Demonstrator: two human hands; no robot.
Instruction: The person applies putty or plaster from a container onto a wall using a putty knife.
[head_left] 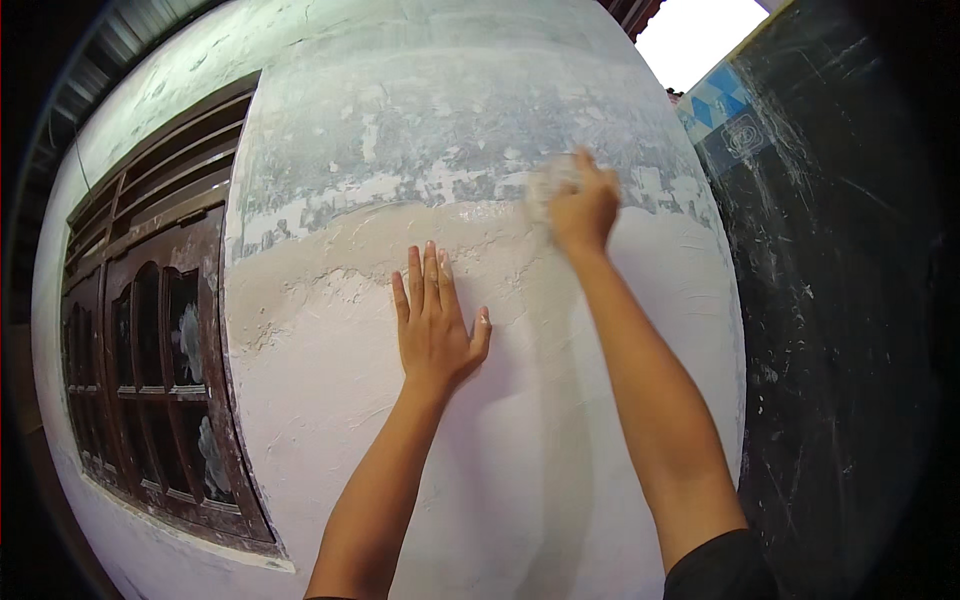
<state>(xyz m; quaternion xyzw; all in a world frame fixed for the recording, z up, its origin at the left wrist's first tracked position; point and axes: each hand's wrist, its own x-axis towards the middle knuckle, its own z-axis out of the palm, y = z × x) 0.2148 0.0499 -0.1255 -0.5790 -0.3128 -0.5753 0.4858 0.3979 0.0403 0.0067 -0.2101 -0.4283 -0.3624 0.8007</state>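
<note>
My left hand [437, 335] lies flat against the plastered wall [330, 440], fingers stretched up and thumb out to the side, with white specks on some fingertips. Higher up and to the right, my right hand [588, 212] is closed on a pale, flat-looking tool [545, 195]. Motion smears the tool, so its exact kind cannot be made out. It is at the border between the smooth, damp beige coat [400, 230] and the patchy grey surface [420, 120] above. A damp-looking vertical streak [560, 430] runs down the wall below the tool.
On the left, a dark brown wooden window [150, 350] with slatted vents and small panes is set into the wall. A dark, stained wall [820, 320] stands along the right, with blue patterned tiles [720, 97] near its top. Bright sky [695, 45] shows above.
</note>
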